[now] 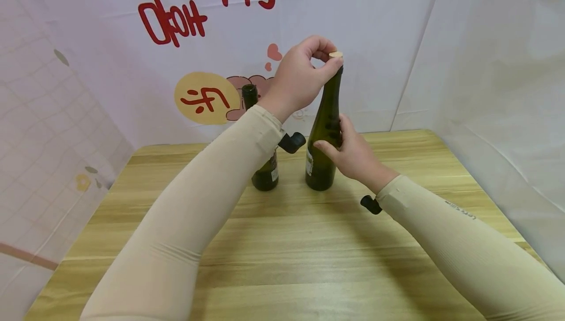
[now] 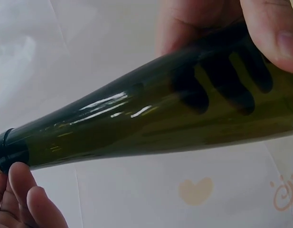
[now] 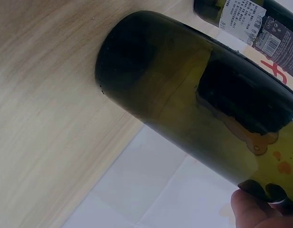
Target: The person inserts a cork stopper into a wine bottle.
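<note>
A tall green glass wine bottle (image 1: pixel 325 110) stands upright on the wooden table. At its mouth, my left hand (image 1: pixel 304 73) pinches a pale cork (image 1: pixel 336 54) between thumb and fingers. The cork is at the bottle's opening; how deep it sits cannot be told. My right hand (image 1: pixel 357 154) grips the bottle's body, thumb on the near side. Through the glass in the left wrist view, fingers (image 2: pixel 222 80) show as dark shapes behind the bottle. The right wrist view shows the bottle's base (image 3: pixel 122 57) by the tabletop and a label seen through the glass.
A second green wine bottle (image 1: pixel 265 176) stands to the left, partly hidden behind my left forearm, its open mouth showing above. It carries a label (image 3: pixel 243 19). The wooden table (image 1: pixel 282 262) meets a white printed curtain (image 1: pixel 366 27) at the back.
</note>
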Tool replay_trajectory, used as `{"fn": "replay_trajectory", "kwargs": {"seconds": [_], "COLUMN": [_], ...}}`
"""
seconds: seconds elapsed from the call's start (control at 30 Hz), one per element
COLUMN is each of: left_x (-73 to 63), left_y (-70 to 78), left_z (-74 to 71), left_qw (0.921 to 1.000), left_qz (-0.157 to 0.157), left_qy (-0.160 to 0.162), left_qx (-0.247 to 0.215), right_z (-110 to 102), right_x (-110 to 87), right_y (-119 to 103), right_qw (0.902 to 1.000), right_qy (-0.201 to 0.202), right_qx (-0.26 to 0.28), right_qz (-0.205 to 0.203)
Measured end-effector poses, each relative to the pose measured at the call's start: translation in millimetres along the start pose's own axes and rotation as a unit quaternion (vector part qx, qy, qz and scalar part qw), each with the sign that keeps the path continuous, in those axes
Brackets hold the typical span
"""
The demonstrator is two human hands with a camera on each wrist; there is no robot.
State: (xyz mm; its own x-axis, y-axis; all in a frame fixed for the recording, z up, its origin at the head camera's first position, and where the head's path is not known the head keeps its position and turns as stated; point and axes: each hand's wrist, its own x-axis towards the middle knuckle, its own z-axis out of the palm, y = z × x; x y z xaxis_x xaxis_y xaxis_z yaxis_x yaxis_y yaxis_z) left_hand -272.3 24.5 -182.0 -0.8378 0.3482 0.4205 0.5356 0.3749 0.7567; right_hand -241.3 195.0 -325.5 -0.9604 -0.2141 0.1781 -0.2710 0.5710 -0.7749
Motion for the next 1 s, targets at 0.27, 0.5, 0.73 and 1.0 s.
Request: {"fn": "replay_trajectory", "kwargs": {"seconds": [0.27, 0.5, 0.73, 1.0], "left_x": [-1.0, -2.7, -6.6, -13.3], "left_y": [1.1, 1.8, 4.7, 6.5], "left_z": [-1.1, -1.1, -2.1, -8.3], "left_qw": [1.0, 1.0, 0.9992, 0.9943], "left_qz": [-0.004, -0.008, -0.019, -0.007], "left_qy": [-0.002, -0.003, -0.012, -0.041], "left_qx": [0.0, 0.003, 0.032, 0.098], "right_z": [1.2, 1.9, 2.3, 2.5], "right_x": [0.3, -0.2, -1.9, -2.7], "right_y": [1.3, 2.2, 1.3, 2.1], "right_qw": [1.0, 1.0, 1.0, 1.0], "right_qy": [0.001, 0.002, -0.001, 0.003], "right_qx": [-0.002, 0.006, 0.002, 0.003], "right_qz": [0.002, -0.004, 0.0, -0.005]}}
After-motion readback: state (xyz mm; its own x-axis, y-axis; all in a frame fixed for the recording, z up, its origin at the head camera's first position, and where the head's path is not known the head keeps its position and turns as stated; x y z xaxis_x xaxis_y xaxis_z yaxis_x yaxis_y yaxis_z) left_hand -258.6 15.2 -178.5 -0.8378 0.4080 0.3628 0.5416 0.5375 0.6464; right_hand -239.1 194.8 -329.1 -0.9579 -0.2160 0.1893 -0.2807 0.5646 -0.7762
